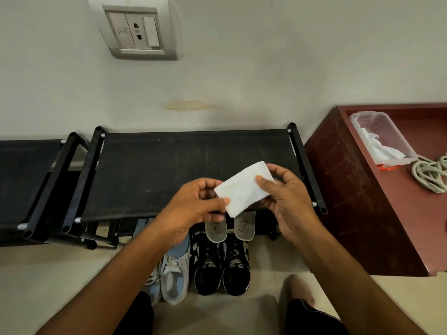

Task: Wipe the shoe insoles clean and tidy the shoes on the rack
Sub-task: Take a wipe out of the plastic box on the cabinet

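Observation:
Both my hands hold a folded white wipe [243,189] in the air above the black shoe rack [169,165]. My left hand [196,204] pinches its lower left corner and my right hand [285,201] pinches its right end with thumb on top. Below, on the floor in front of the rack, stand a pair of black sneakers [221,269] and a pair of white and light blue sneakers [171,274]. Two grey insoles [229,228] lie side by side beyond the black pair, partly under the rack's front edge. A light blue insole [180,247] shows under my left wrist.
A second black rack [31,175] stands to the left. A dark red table [362,189] at the right carries a clear plastic container [382,139] with white wipes and a coiled cord [430,175]. A wall socket [137,32] is above. My bare foot [300,291] rests on the floor.

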